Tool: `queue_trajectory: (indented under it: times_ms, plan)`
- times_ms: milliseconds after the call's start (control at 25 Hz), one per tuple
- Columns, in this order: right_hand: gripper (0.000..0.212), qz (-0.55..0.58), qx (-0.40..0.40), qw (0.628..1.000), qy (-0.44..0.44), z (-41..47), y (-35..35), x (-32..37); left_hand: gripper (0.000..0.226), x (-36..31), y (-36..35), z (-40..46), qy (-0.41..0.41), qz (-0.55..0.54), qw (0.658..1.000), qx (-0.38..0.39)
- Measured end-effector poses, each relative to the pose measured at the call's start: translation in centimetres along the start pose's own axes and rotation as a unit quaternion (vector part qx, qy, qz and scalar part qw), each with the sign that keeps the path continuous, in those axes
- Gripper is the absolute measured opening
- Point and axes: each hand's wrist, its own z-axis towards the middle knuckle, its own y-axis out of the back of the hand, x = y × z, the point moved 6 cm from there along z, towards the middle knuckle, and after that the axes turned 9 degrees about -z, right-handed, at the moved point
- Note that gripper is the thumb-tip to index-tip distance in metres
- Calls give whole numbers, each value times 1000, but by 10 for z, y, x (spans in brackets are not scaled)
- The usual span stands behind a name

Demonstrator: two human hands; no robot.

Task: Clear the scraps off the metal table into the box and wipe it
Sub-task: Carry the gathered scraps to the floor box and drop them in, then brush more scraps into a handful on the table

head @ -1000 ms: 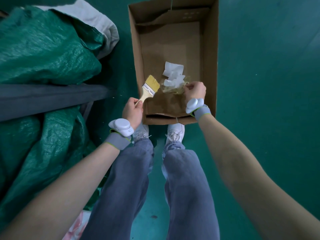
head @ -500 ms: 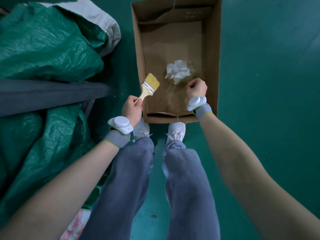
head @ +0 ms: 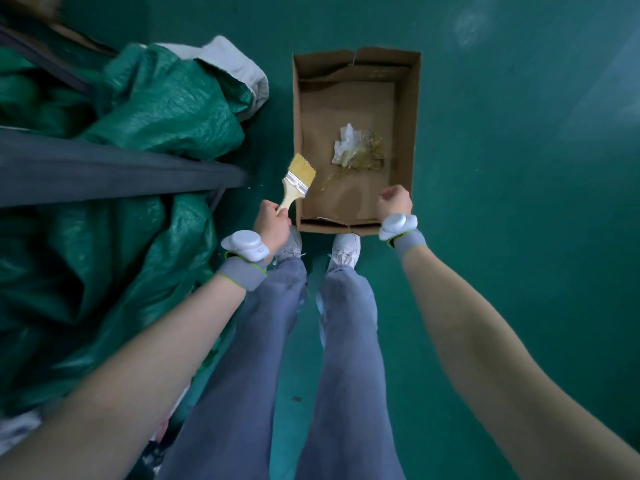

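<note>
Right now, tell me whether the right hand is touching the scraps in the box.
Apart. The head view shows the right hand near the box's near corner, with bare cardboard floor between it and the scraps.

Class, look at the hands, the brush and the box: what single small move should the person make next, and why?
Probably lift the right hand clear of the cardboard box. Its fingers are curled and appear to hold nothing, and the crumpled scraps lie on the box floor. The left hand holds the paintbrush, ready for more sweeping.
</note>
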Motion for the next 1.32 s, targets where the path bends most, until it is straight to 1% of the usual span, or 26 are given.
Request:
queue_trajectory:
  times_ms: [80, 200, 320, 400, 480, 560, 680, 760, 880, 960, 1080, 1200, 1320]
  plan:
    - [29, -10, 0, 1000, 13, -40, 24, 4, 14, -13, 15, -39, 9, -14, 1000, 5]
    - [28, -20, -1, 998, 52, -97, 58, 15, 9, -34, 40, -94, -1, -21, 1000, -13]
    - [26, -9, -9, 996, 92, -158, 97, 42, 15, -59, 79, -160, -14, -71, 997, -31]
    - [21, -22, -14, 993, 112, -188, 116, 55, 15, -67, 96, -199, -21, -77, 996, -43]
    - [14, -5, -12, 993, 120, -202, 129, 64, 27, -74, 107, -228, -39, -69, 996, -51]
    - [17, -12, -10, 988, 155, -236, 141, 83, 36, -79, 133, -269, -59, -72, 993, -69]
    - [22, -24, -15, 981, 193, -267, 161, 113, 32, -86, 152, -305, -77, -66, 993, -66]
    - [19, -35, -6, 971, 235, -293, 162, 132, 31, -81, 174, -328, -90, -77, 990, -80]
    - [12, -53, -21, 956, 287, -330, 165, 164, 28, -80, 203, -352, -119, -118, 981, -102]
    - [15, -71, -35, 939, 334, -361, 159, 181, 26, -72, 227, -371, -137, -152, 972, -117]
    - [15, -78, -54, 911, 401, -406, 147, 212, 28, -62, 268, -388, -161, -173, 961, -144]
    - [16, -85, -61, 891, 442, -452, 120, 238, 28, -39, 320, -397, -167, -200, 950, -169]
    - [14, -82, -75, 877, 467, -484, 98, 264, 23, -21, 360, -396, -159, -227, 942, -188]
